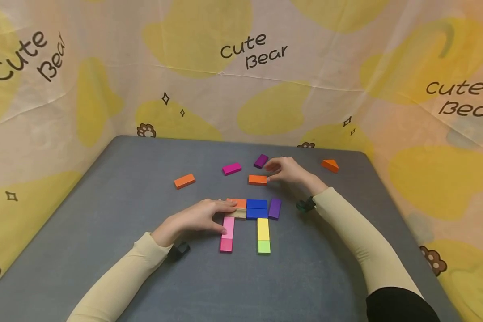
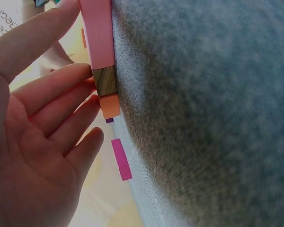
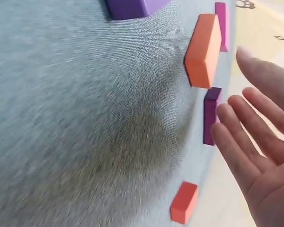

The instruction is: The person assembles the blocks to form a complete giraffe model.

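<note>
My left hand (image 1: pixel 201 216) lies at the left side of a flat block layout, fingers fairly straight. Its thumb touches a pink block (image 1: pixel 228 227), and its fingertips rest on an orange block (image 1: pixel 235 202) and a wood-coloured block (image 1: pixel 240 213). Two blue blocks (image 1: pixel 256 209) adjoin these, with a purple block (image 1: pixel 274 209) at their right. Below are a yellow block (image 1: pixel 263 229), a light green block (image 1: pixel 264 247) and a dark pink block (image 1: pixel 226 245). My right hand (image 1: pixel 288 171), relaxed and holding nothing, hovers beside a loose orange block (image 3: pixel 203 52) and a dark purple block (image 3: pixel 211 118).
Farther back on the grey table (image 1: pixel 145 165) lie a magenta block (image 1: pixel 231 168) and another orange block (image 1: pixel 184 181). An orange triangular block (image 1: pixel 330 165) lies at the back right. Printed cloth (image 1: pixel 209 107) surrounds the table's back and sides.
</note>
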Demonstrator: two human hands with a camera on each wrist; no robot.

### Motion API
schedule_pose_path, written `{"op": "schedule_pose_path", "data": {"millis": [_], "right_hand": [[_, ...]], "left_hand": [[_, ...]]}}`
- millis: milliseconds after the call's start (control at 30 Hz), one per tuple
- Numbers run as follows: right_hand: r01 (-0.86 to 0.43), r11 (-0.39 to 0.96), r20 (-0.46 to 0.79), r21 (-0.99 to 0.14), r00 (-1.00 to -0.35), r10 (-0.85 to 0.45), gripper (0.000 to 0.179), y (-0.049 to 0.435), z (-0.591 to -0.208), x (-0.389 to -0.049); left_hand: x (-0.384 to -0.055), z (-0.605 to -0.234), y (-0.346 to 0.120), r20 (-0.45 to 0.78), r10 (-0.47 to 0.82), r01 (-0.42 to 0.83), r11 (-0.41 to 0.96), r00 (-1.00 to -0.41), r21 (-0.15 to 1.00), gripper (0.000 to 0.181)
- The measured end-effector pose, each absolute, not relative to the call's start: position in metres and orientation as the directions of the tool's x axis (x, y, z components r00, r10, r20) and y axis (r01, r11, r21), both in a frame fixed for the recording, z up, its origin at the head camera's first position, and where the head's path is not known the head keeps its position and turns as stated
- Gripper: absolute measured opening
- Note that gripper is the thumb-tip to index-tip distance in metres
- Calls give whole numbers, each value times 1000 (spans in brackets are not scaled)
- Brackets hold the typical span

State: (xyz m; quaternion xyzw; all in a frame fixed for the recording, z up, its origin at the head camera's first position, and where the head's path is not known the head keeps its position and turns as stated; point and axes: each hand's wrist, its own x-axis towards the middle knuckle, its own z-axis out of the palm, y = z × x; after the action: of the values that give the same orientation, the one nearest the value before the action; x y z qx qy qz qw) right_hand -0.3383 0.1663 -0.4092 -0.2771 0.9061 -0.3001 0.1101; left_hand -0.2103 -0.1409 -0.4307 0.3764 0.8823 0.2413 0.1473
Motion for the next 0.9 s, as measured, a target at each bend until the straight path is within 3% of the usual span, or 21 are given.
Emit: {"op": "schedule_pose_path", "data": {"millis": [233, 433, 900], "right_hand": [[-462, 623, -80, -631, -760, -645, 47, 148, -417, -353], [-477, 627, -90, -616, -748, -657, 44, 142, -423, -357], [-392, 725, -116, -566, -833, -541, 45, 149, -431, -355]], "left_hand": [[-210, -431, -141, -95, 729, 578, 608, -677, 544, 64], [-211, -431, -141, -89, 733, 584, 603, -675, 543, 64], [-210, -431, -140, -96, 727, 582, 614, -680, 533, 63]]}}
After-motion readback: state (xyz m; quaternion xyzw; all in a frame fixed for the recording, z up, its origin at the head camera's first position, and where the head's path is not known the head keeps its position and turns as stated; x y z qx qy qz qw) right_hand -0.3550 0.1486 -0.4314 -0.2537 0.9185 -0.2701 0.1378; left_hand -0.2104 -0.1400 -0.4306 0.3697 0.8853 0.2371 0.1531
